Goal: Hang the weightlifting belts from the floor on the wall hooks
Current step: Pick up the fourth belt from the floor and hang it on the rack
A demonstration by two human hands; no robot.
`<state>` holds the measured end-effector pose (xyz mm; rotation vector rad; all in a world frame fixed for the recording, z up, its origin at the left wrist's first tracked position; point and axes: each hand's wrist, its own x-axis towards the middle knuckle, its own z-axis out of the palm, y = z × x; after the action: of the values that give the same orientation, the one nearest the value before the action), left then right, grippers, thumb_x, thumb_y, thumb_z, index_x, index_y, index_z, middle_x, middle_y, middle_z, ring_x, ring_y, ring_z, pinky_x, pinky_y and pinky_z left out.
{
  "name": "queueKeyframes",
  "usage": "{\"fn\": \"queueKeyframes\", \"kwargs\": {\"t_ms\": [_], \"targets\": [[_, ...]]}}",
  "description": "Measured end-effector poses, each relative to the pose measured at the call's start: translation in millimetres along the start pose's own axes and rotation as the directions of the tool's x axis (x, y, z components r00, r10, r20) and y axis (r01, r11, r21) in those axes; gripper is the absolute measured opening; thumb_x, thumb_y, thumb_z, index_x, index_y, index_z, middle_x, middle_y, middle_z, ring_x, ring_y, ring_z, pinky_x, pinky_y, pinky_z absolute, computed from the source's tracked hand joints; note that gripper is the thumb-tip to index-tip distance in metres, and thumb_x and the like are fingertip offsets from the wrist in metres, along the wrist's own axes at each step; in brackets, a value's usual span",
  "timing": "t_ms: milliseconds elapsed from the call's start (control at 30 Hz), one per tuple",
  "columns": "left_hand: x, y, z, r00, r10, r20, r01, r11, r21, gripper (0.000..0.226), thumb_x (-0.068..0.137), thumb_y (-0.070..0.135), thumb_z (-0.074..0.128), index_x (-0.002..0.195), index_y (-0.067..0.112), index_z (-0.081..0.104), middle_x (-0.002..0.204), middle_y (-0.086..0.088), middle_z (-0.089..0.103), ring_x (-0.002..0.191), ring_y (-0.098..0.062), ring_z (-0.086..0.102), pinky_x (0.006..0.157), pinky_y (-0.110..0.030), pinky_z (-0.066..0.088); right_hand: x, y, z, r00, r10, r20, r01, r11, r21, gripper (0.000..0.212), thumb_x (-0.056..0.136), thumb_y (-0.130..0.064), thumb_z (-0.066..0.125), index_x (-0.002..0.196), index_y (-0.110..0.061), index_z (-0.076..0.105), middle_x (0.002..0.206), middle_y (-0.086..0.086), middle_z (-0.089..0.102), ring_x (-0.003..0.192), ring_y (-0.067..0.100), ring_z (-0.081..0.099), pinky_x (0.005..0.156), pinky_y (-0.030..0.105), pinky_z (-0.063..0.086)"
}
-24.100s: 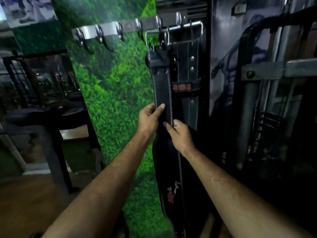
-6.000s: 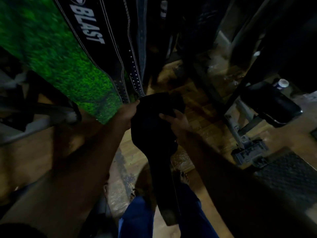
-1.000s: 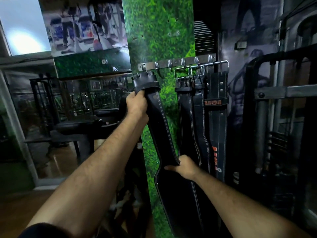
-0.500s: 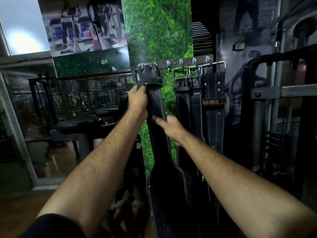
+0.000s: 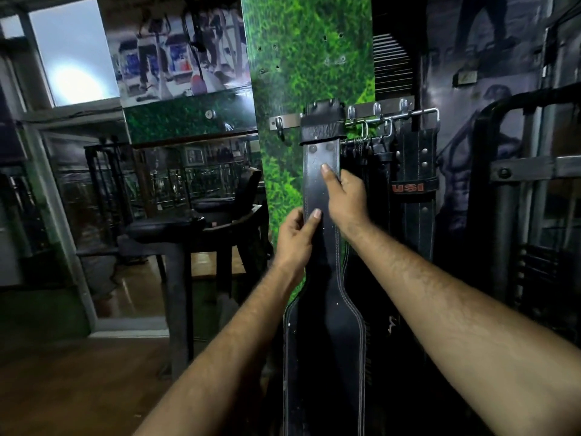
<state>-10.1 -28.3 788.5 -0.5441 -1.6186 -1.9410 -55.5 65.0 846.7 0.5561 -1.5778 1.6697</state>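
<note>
Left hand has dropped below right hand; both sets of fingers clamp the vertically hanging belt's edges.

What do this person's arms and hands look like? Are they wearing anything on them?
The left forearm and right forearm are bare and hairy, with no sleeve in view. The left hand and right hand wear no gloves, and no watch, ring or bracelet shows. The nails are short and plain.
</note>
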Motion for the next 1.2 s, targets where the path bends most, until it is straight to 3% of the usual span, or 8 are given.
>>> {"fn": "queueKeyframes", "kwargs": {"t_ms": [167,333,567,733,800,900,1033,1200], "targets": [[-39.8,-27.9,-10.3,0.991,-0.105,0.088,0.107,0.994,-0.022,0.015,0.096,0.006,0.058,0.108,0.007,0.067,0.101,-0.003,0.075,0.091,-0.012,0.069,0.082,-0.027,0.055,8.4,-1.7,-0.8,1.0,-0.017,-0.022,0.017,1.0,0.015,0.049,0.083,-0.061,0.055,0.06,-0.023,0.035,0.056,-0.004,0.031,0.055,0.013,0.028,0.053,0.031,0.024],[-58.1,-39.6,-29.4,0.96,-0.215,0.18,0.225,0.974,-0.039,0.027,0.094,-0.003,0.055,0.12,-0.01,0.059,0.11,-0.016,0.071,0.094,-0.02,0.069,0.086,-0.033,0.057,-4.9,15.3,1.7,1.0,0.022,-0.001,-0.022,0.999,-0.038,0.05,0.094,-0.04,0.063,0.059,-0.023,0.032,0.054,-0.008,0.031,0.054,0.012,0.028,0.054,0.03,0.025],[-70.9,-43.9,-51.1,0.921,-0.274,0.277,0.287,0.958,-0.008,0.028,0.091,-0.011,0.054,0.117,-0.003,0.061,0.103,-0.008,0.074,0.091,-0.016,0.07,0.084,-0.028,0.056,-21.6,27.9,7.5,0.996,0.088,0.013,-0.088,0.996,0.0,0.05,0.089,-0.049,0.06,0.058,-0.021,0.033,0.055,-0.004,0.032,0.057,0.015,0.029,0.054,0.032,0.025],[-72.9,-43.9,-61.1,0.881,-0.322,0.348,0.343,0.939,0.002,0.041,0.089,-0.018,0.05,0.128,-0.006,0.056,0.11,-0.006,0.074,0.102,-0.016,0.07,0.088,-0.026,0.054,-29.3,30.2,8.0,0.989,0.13,0.074,-0.135,0.989,0.059,0.051,0.08,-0.063,0.057,0.062,-0.019,0.039,0.059,0.0,0.033,0.058,0.017,0.029,0.055,0.033,0.025],[-70.6,-42.6,-62.8,0.875,-0.337,0.348,0.345,0.938,0.041,0.044,0.086,-0.018,0.053,0.127,-0.005,0.057,0.112,-0.007,0.072,0.104,-0.016,0.068,0.09,-0.025,0.052,-30.7,27.4,5.8,0.985,0.145,0.092,-0.152,0.986,0.072,0.048,0.083,-0.059,0.058,0.062,-0.022,0.036,0.06,-0.002,0.031,0.058,0.016,0.027,0.056,0.034,0.024],[-66.2,-34.3,-61.4,0.866,-0.391,0.312,0.372,0.92,0.121,0.047,0.07,-0.016,0.053,0.113,0.0,0.066,0.102,-0.009,0.073,0.09,-0.016,0.069,0.083,-0.025,0.054,-28.8,21.8,1.7,0.977,0.178,0.117,-0.192,0.974,0.119,0.044,0.094,-0.043,0.062,0.063,-0.024,0.037,0.058,-0.007,0.029,0.054,0.009,0.026,0.054,0.031,0.023],[-58.7,-12.9,-58.1,0.862,-0.442,0.247,0.381,0.888,0.257,0.036,0.076,-0.011,0.048,0.108,-0.006,0.064,0.077,-0.005,0.066,0.051,-0.001,0.056,0.048,-0.012,0.042,-26.1,10.2,-2.3,0.972,0.194,0.132,-0.213,0.965,0.153,0.05,0.097,-0.034,0.062,0.059,-0.026,0.031,0.049,-0.016,0.026,0.046,0.003,0.022,0.046,0.024,0.021],[-18.0,32.2,-50.2,0.925,-0.34,0.167,0.331,0.94,0.08,0.024,0.073,0.015,0.054,0.095,0.016,0.066,0.073,0.004,0.066,0.063,-0.01,0.057,0.061,-0.022,0.048,-31.7,8.2,-0.4,0.97,0.189,0.153,-0.21,0.968,0.135,0.055,0.094,-0.041,0.065,0.055,-0.025,0.029,0.048,-0.013,0.024,0.045,0.006,0.022,0.047,0.026,0.019]]}}
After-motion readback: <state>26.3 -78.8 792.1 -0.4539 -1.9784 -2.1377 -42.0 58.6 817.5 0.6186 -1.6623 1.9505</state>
